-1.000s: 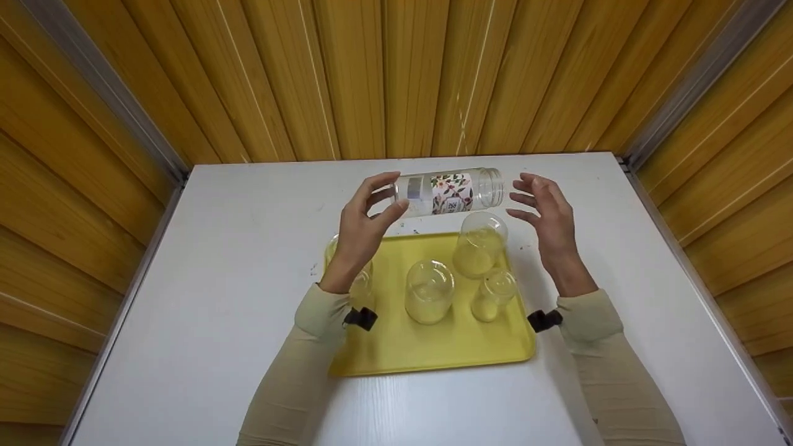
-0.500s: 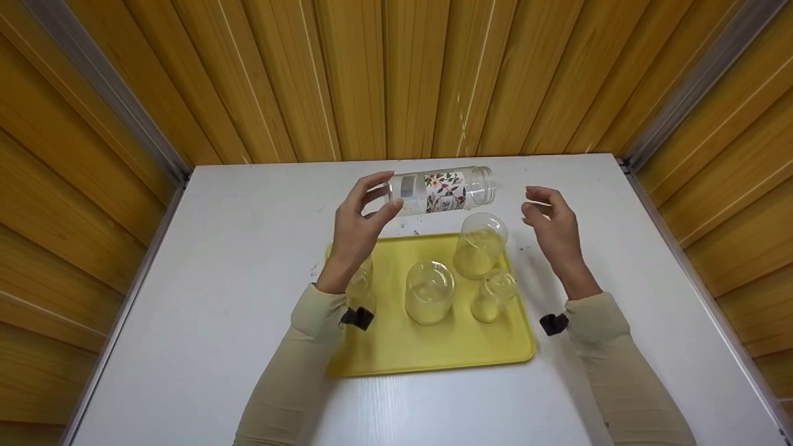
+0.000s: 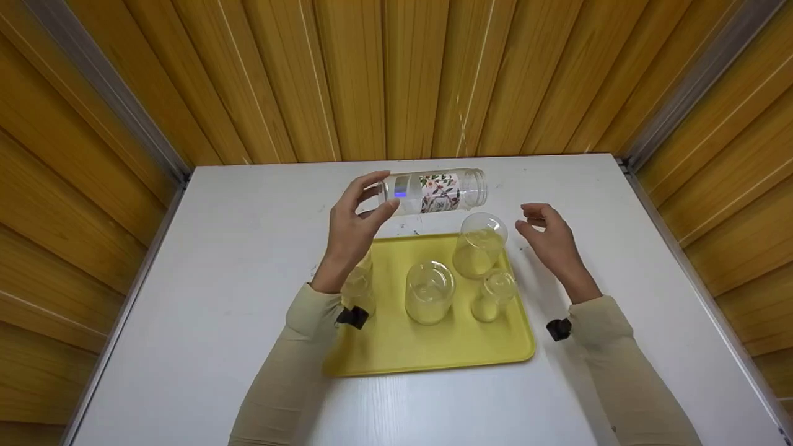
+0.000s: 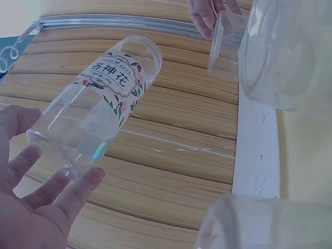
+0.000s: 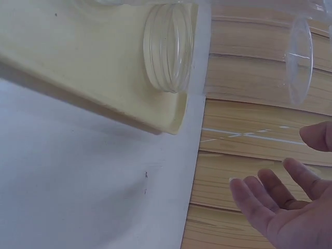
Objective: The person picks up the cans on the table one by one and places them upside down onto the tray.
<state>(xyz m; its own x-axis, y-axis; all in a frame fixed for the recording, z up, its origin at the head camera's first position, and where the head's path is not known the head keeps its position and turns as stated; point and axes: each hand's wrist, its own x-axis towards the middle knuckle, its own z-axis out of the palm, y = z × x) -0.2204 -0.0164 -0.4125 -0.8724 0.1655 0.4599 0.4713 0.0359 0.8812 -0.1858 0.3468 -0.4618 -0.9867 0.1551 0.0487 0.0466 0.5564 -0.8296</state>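
My left hand [image 3: 354, 226] grips a clear jar [image 3: 406, 201] at its base end, thumb on the near side and fingers on the far side. The jar lies sideways beyond the tray, its threaded mouth toward the right. Chinese characters and flowers show on its label [image 4: 115, 77] in the left wrist view. My right hand [image 3: 550, 238] holds nothing; its fingers are loosely bent, apart from the jar. In the right wrist view the same hand [image 5: 295, 212] shows spread, relaxed fingers.
A yellow tray [image 3: 433, 350] stands on the white table [image 3: 217, 297]. On it are a clear jar [image 3: 429, 294] in the middle, a taller one [image 3: 480, 251] and a small one [image 3: 492, 297] at right. More clear glassware [image 3: 359, 288] is partly hidden by my left wrist. Slatted wooden walls surround the table.
My left hand has shifted slightly left with the jar. My right hand has moved away from the jar's mouth, nearer to me, its fingers bending more.
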